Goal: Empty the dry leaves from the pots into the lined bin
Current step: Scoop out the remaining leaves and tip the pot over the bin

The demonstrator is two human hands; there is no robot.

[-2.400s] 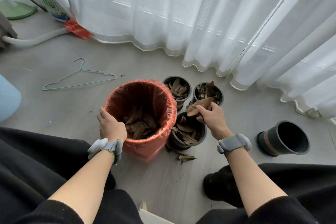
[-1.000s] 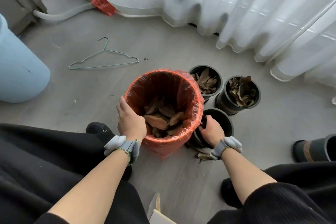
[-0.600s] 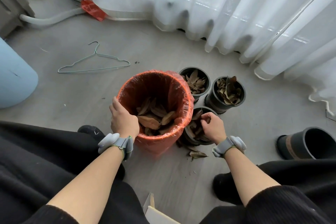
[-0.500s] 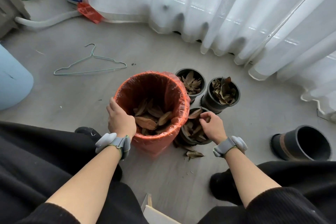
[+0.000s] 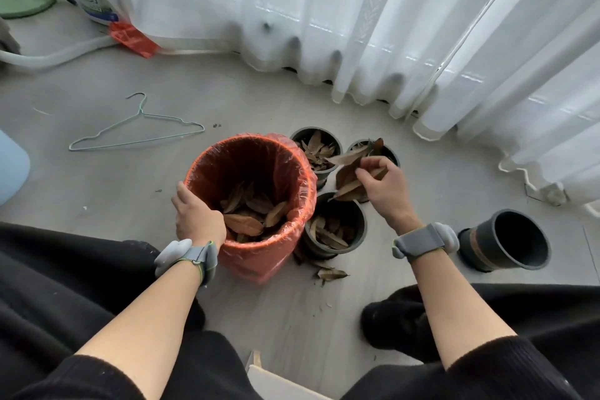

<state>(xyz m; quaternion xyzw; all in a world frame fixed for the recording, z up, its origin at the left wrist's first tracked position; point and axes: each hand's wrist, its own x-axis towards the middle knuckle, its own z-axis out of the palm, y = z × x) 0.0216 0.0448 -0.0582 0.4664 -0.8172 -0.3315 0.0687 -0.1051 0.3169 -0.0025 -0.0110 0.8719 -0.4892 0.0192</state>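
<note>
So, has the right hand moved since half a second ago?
Yes. The right hand has lifted up out of the near black plastic pot, gripping a bunch of brown dry leaves above it.

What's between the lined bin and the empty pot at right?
Head view: a black pot holding dry leaves, beside the bin; then bare floor, crossed above by the right wrist's band.

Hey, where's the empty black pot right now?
In the head view, the empty pot lies tipped on its side at the far right, well apart from the leaf-filled pot that stands beside the lined bin.
</note>
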